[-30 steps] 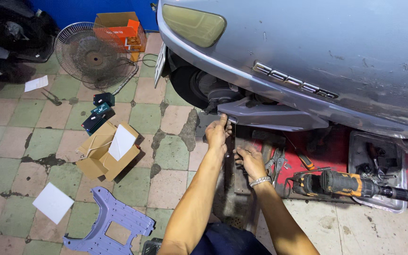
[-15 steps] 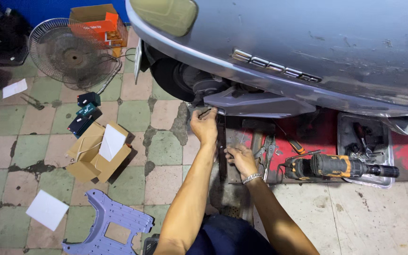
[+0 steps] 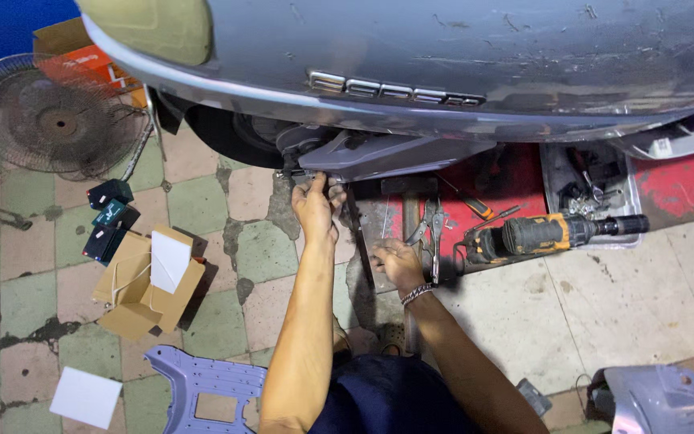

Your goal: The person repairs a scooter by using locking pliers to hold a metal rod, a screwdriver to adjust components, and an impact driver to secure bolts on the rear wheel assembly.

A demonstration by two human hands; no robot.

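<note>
Reaching up under the scooter (image 3: 459, 56), left hand (image 3: 315, 207) pinches a bolt (image 3: 295, 173) at the grey cover (image 3: 387, 153), fingers closed on it. Bolt lies crosswise, just beyond the fingertips. Right hand (image 3: 397, 264) sits lower on the floor, loosely curled; grip unclear. Drill (image 3: 552, 235) further right.

Scooter body panel (image 3: 483, 56): glossy grey painted plastic, scuffed. Floor tiles (image 3: 194, 205): matt, worn, cracked. Cardboard box (image 3: 134, 289): matt brown paper board. Drill (image 3: 552, 235): yellow-black plastic, grimy. Bracelet (image 3: 417, 293): shiny metal. Fan grille (image 3: 50, 120): dusty wire metal.
</note>
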